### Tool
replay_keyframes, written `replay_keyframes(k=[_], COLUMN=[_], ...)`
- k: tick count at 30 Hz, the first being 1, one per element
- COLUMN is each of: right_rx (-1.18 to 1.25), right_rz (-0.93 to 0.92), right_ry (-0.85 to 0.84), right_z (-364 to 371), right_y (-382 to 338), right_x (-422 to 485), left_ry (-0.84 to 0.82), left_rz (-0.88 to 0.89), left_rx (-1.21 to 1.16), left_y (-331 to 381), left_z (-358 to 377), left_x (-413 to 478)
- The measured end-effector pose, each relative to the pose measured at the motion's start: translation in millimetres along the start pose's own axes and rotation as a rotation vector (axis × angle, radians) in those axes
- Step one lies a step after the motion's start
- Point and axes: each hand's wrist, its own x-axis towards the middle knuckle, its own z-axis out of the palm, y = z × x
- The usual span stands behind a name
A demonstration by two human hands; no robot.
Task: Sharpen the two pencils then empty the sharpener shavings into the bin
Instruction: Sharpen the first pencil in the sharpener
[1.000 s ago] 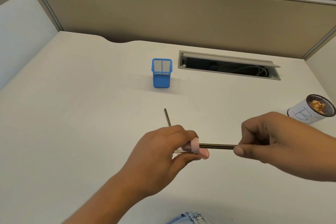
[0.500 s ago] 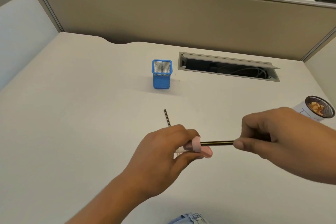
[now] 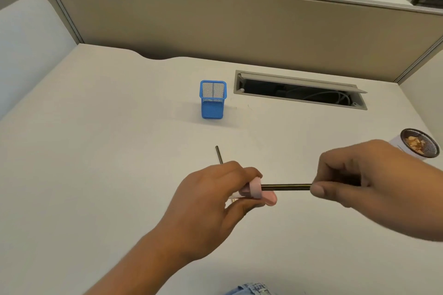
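One pencil [image 3: 285, 187], pinched by right hand [image 3: 354, 175], apparently enters sharpener [image 3: 255, 189] in left hand [image 3: 211, 201].

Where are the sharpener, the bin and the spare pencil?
sharpener [image 3: 254, 189]: head view, pink body.
bin [image 3: 429, 145]: head view, inner mesh wall.
spare pencil [image 3: 218, 154]: head view, visible shaft.

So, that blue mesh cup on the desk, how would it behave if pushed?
The blue mesh cup looks empty, so probably light. Taller than its base, it would likely tip if pushed high, or slide on the smooth desk if pushed low.
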Motion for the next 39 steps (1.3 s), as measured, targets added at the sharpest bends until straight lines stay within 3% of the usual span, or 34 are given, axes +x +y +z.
replay_keyframes(k=[2, 6, 10, 12, 14, 17, 18, 20, 22, 26, 28, 30, 32, 34, 38, 39], right_rx=[0.051, -0.131, -0.527, -0.597, -0.529, -0.150, -0.050, -0.057, -0.220, -0.544, -0.605, -0.490, -0.210, -0.064, -0.196, -0.285], right_rz=[0.047, -0.164, -0.664, -0.730, -0.619, -0.126, -0.049, -0.109, -0.217, -0.629, -0.706, -0.562, -0.207, -0.053, -0.209, -0.302], right_ry=[-0.053, 0.055, 0.323, 0.403, 0.333, 0.057, 0.026, 0.058, 0.075, 0.341, 0.383, 0.298, 0.105, 0.044, 0.026, 0.088], right_z=[0, -5, -4, 2, 5, 3, 5, 7, 4, -1, -3, -2, -5, -4, -5, -7], right_y=[9, 4, 12, 13, 10, -2, 3, 11, 10, 13, 14, 9, -7, 0, 0, 1], right_x=[2, 3, 5, 3, -1, 0, 1, 1, 3, 4, 3, 1, 2, 3, 6, 6], left_ry=[-0.002, -0.025, -0.005, 0.015, 0.006, -0.043, -0.051, -0.066, -0.089, -0.090, -0.063, -0.032, -0.035, -0.040, -0.091, -0.099], left_rz=[0.040, 0.003, -0.079, -0.100, -0.089, -0.040, -0.027, -0.038, -0.082, -0.122, -0.116, -0.085, -0.056, -0.038, -0.100, -0.112], left_rx=[0.041, 0.001, -0.120, -0.143, -0.090, 0.042, 0.057, 0.040, -0.034, -0.238, -0.245, -0.139, -0.024, 0.024, -0.072, -0.133], left_y=[1, -1, 0, 1, 0, 0, -1, -1, -3, -3, -2, -2, 0, 0, -2, -3], left_z=[2, 3, 5, 4, 3, 2, 3, 3, 2, 2, 0, -1, -2, 0, 0, 1], left_x=[0, -1, -3, -3, -2, -1, -1, 0, 1, 2, 3, 4, 4, 2, 0, -1])
